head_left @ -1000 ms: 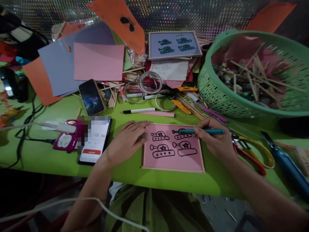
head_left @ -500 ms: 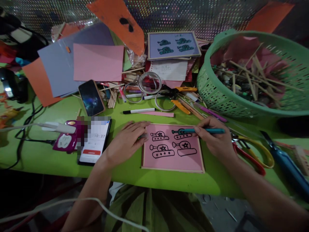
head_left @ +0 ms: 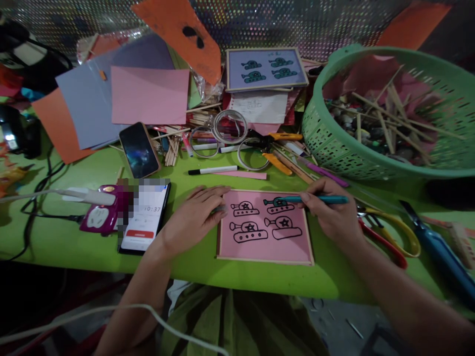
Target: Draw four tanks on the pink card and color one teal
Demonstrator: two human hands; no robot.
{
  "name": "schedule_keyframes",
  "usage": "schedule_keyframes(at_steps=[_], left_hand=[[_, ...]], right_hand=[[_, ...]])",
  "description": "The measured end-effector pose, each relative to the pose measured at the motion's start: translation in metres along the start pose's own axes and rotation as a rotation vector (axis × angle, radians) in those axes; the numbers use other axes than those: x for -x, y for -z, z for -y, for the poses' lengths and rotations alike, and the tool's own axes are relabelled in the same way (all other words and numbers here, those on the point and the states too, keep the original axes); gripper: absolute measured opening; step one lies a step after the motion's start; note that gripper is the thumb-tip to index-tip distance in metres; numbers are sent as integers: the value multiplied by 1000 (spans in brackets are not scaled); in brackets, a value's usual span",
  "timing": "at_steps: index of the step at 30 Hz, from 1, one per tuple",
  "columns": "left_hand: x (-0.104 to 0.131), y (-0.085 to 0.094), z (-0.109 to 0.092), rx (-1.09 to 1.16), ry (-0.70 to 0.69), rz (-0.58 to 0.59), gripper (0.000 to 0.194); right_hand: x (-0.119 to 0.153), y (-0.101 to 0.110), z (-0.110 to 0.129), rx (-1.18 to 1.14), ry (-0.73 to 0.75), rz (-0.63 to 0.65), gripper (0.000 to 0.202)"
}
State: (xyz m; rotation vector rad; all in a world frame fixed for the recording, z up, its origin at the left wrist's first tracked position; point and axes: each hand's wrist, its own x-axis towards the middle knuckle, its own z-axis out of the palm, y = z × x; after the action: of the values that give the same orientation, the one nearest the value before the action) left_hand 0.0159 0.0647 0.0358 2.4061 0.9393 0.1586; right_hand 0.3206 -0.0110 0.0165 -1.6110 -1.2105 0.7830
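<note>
A pink card (head_left: 265, 251) edged with thin wooden sticks lies flat on the green table (head_left: 193, 274). Four is avoided here: several star-marked tanks are drawn on it in black outline, the upper right one partly coloured teal. My right hand (head_left: 330, 210) grips a teal marker (head_left: 336, 199), its tip on that upper right tank. At the card's upper left edge rests my left hand (head_left: 195, 212), fingers curled around a small teal piece that looks like the marker cap (head_left: 218, 209), mostly hidden.
Behind the card lie a black-and-white marker (head_left: 214, 170), tape rolls (head_left: 230, 127) and a framed blue card (head_left: 267, 70) with teal tanks. A green basket (head_left: 341, 153) stands right, near scissors (head_left: 389, 237). Two phones (head_left: 139, 151) and a purple power socket (head_left: 102, 217) lie left.
The marker has shifted very slightly across the upper right tank with my right hand. My left hand stays in place at the card's edge.
</note>
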Motion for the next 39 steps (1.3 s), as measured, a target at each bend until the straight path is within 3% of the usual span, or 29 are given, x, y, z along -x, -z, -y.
schedule_keyframes(at_steps=[19, 39], left_hand=[[-1, -1, 0, -1, 9, 2, 23], [0, -1, 1, 5, 7, 9, 22]], right_hand=[[1, 0, -1, 7, 37, 63, 17], [0, -1, 4, 18, 11, 25, 18]])
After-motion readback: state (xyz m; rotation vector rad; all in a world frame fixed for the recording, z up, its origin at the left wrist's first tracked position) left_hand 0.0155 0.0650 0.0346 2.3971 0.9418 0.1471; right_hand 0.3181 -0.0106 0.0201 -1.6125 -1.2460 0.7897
